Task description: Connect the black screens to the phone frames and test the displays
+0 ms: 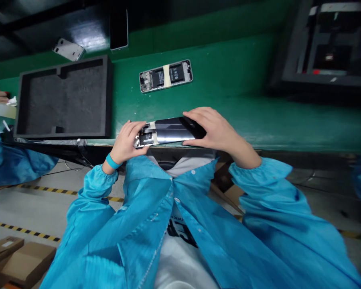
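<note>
On the phone chassis (pixel 166 76), illegible-looking labels (pixel 177 74)

Bright light from above, prob. overhead, w/ white glare on the phone glass (pixel 171 135) between the fingers (pixel 195 119), soft shadows beneath them. Wide-angle bend at edges; corners past fingertips dim, slightly soft.

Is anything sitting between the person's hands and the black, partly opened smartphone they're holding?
Nothing visible does. The left hand, wearing a blue wristband, and the right hand both sit directly on the black, partly opened smartphone, at opposite ends, with no object between them and it.
</note>
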Motion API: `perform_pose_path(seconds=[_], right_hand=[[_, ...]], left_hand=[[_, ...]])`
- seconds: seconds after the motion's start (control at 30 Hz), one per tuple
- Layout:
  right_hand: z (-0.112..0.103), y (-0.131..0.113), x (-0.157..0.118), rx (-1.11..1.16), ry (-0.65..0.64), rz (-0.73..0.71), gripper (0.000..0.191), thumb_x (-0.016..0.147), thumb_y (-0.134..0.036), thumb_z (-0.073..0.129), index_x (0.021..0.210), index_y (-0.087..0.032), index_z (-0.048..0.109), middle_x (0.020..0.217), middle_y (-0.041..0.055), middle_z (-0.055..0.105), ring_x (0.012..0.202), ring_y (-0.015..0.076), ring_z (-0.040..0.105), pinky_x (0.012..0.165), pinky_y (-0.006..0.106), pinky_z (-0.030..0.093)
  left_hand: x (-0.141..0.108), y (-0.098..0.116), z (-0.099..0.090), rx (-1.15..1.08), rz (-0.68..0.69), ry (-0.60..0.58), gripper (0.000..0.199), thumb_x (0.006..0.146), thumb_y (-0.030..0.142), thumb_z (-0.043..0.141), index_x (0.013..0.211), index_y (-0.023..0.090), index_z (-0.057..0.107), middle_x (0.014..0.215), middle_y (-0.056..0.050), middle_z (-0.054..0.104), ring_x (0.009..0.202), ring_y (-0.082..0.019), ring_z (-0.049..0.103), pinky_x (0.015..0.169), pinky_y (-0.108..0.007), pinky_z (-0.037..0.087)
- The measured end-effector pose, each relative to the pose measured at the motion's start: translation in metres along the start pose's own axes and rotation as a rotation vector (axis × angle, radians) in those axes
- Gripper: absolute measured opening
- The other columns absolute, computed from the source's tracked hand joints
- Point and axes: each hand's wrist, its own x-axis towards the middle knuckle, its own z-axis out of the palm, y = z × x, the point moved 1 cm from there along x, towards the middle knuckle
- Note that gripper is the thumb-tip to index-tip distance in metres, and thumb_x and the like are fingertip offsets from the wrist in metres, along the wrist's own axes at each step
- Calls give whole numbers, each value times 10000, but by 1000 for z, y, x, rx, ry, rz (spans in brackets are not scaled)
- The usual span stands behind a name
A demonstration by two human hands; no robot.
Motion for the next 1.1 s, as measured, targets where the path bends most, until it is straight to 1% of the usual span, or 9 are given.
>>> perform_pose_path(seconds=[0.1,0.2,0.33,0.43,0.53,0.7,0.9,1.1], right_hand=[[0,0,0,-16,10,-11,934,921,-793,683,1589,-156,545,1458,213,661,1346,408,620,1143,607,498],[0,-1,0,-22,-8,13,942,919,-827,652,1581,-165,551,1457,210,662,1346,407,616,1137,610,496],[-1,-1,0,-20,-24,40,946,904,-846,651,1582,-193,558,1451,200,667,1342,410,615,1142,622,487],[-1,-1,0,-14,-7,23,937,907,-820,674,1585,-184,558,1448,203,670,1342,410,619,1140,620,493],[0,-1,-1,-6,0,21,932,907,-794,696,1604,-192,547,1459,198,666,1347,411,618,1143,624,493],[0,-1,-1,-2,-12,32,942,901,-788,705,1620,-205,536,1472,192,659,1357,417,607,1151,636,485],[-1,-2,0,4,-15,30,927,898,-792,706,1598,-204,553,1459,193,666,1345,409,615,1143,624,491],[-1,-2,0,-16,-9,34,938,905,-838,658,1580,-194,555,1452,196,669,1331,403,627,1135,621,496]], left_hand=[[0,0,1,-5,31,35,774,898,527,697,1549,178,468,1466,-185,648,1378,-357,628,1284,-631,404],[0,0,1,-21,51,58,753,898,506,713,1533,176,477,1454,-183,658,1367,-349,639,1277,-623,417],[0,0,1,-24,9,30,723,885,525,718,1494,196,507,1452,-179,663,1377,-359,636,1282,-648,402],[1,0,1,-27,27,39,714,886,512,725,1490,199,507,1447,-176,666,1372,-356,641,1275,-642,413],[0,-1,1,-37,35,53,744,882,504,732,1515,195,492,1448,-178,662,1366,-354,642,1279,-631,414],[0,-1,2,-10,-6,11,781,862,519,731,1528,195,484,1461,-181,654,1380,-366,632,1291,-644,395],[0,0,2,-34,57,72,716,889,479,734,1501,194,496,1446,-175,669,1362,-342,652,1270,-617,433],[-2,0,4,-8,9,53,690,876,509,737,1453,196,524,1430,-177,683,1376,-349,652,1267,-625,433]])
